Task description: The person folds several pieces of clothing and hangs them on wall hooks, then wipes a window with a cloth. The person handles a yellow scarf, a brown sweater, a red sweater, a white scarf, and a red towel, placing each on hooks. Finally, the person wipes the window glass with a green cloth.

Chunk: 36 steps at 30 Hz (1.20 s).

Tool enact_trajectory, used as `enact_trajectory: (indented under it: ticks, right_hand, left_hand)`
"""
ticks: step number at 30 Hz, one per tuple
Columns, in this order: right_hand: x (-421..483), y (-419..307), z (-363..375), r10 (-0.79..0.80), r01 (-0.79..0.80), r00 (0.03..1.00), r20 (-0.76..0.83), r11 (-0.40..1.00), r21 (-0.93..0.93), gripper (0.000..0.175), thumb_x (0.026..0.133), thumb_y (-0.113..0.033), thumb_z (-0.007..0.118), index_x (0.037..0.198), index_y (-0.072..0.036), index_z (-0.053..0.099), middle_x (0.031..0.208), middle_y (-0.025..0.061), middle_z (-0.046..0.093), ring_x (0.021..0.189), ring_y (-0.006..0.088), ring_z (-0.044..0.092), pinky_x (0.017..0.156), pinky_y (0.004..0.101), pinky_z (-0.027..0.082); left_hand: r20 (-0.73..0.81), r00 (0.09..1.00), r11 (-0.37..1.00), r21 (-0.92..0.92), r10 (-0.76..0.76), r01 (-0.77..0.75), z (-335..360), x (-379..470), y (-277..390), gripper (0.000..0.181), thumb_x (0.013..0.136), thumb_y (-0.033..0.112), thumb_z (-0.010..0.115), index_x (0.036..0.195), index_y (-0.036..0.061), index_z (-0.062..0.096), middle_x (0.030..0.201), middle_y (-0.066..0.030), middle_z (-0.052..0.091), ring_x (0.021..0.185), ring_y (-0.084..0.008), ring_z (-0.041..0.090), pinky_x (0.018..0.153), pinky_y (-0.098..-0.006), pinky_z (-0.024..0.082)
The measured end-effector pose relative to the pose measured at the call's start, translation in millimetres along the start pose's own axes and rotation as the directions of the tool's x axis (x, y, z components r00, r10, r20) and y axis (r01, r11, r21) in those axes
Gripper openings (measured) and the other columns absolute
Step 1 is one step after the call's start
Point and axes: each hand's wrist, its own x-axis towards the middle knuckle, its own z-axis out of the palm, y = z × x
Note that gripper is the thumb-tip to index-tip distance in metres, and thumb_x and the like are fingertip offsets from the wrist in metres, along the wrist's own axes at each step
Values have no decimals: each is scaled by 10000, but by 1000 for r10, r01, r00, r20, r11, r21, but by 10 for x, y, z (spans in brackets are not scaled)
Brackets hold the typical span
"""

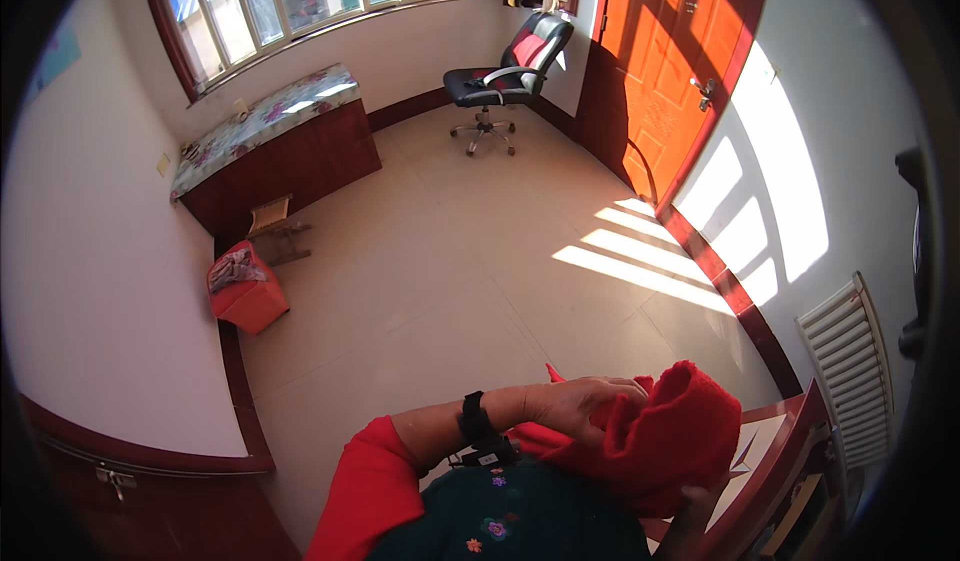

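A red fleecy cloth or garment (686, 433) is bunched up in front of my body at the lower right. My left hand (589, 407) grips its upper left part, with the fingers curled into the folds; a black band circles that wrist. Low on the right side of the cloth, my right hand (697, 505) is partly hidden and dark, its thumb at the cloth's lower edge. Whether its fingers are closed on the cloth cannot be made out.
Close on my right stands red-framed furniture (795, 441), beside a white radiator (847, 358). Farther off are an office chair (491, 88), a cloth-covered chest (285, 163), a small folding stool (277, 235) and a red bin (255, 302) with fabric in it. An orange door (660, 58) is at the upper right.
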Motion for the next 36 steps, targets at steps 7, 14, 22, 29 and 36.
enact_trajectory:
  ticks: [7,14,22,29,36]
  right_hand:
    - [1302,128,717,11,-23,976,218,998,52,1105,354,-185,666,1414,1,414,1346,213,522,1262,384,496,1054,467,440]
    - [2648,85,1593,-25,54,850,527,998,-39,714,501,-79,727,1193,50,606,1085,150,688,1000,258,658,897,387,532]
    - [3481,148,2586,-91,137,610,787,991,8,509,655,37,743,1155,32,649,1098,99,694,1016,198,651,916,351,515]
    - [3796,63,3795,-261,421,430,864,905,64,501,677,42,731,1171,18,651,1097,117,658,1030,229,633,898,346,504]
    - [3943,199,5027,-204,448,534,821,891,-69,434,710,32,706,1140,8,656,1099,110,652,1049,234,626,911,353,499]
  left_hand:
    - [-118,977,982,-86,-178,169,-865,-197,-42,870,683,217,842,1416,32,411,1382,-200,503,1332,-319,449,1116,-406,357]
    - [-578,699,832,61,-421,551,-1617,-46,-165,519,918,297,659,1341,42,499,1034,-206,675,962,-330,665,840,-385,516]
    - [-775,432,887,-420,-461,192,-2217,-292,-566,516,965,309,633,1343,-2,469,992,-107,685,1031,-180,646,890,-355,516]
    - [-773,407,860,-341,-486,379,-3132,-692,-615,323,881,262,729,1108,39,668,1002,-91,697,1048,-215,654,904,-403,509]
    - [-829,545,337,552,123,763,-4108,-1359,-388,324,850,218,712,1112,44,634,999,-125,664,897,-316,623,836,-464,483]
